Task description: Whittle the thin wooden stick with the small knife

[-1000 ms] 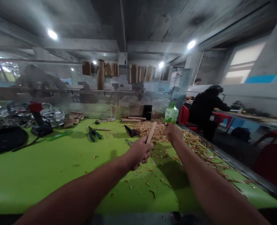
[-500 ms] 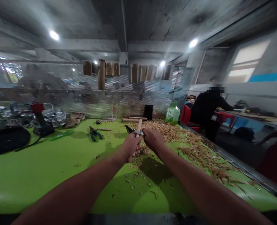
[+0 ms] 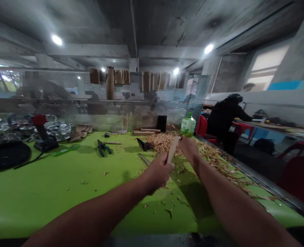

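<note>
While the left hand [image 3: 157,172] is gripping the pale wooden stick [image 3: 172,154] tilted, right-hand fingers [image 3: 188,145] are closing around something unidentifiable beyond its tip, above the green tabletop [image 3: 64,181].

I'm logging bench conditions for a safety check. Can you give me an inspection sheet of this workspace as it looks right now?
Surface: green table, littered with wood shavings at the middle and right.
Job's things: wooden stick, tilted, lower end gripped in the left hand; the right hand is at its upper end, what it holds is too blurred to tell.
Clutter: pliers, green pen-like tool, red-topped power tool, green bottle, wooden pieces by the mesh screen.
Grippers: both hands closed.
Cables: black cord leading from the power tool.
Surroundings: a person in black at another table, red chairs.
</note>
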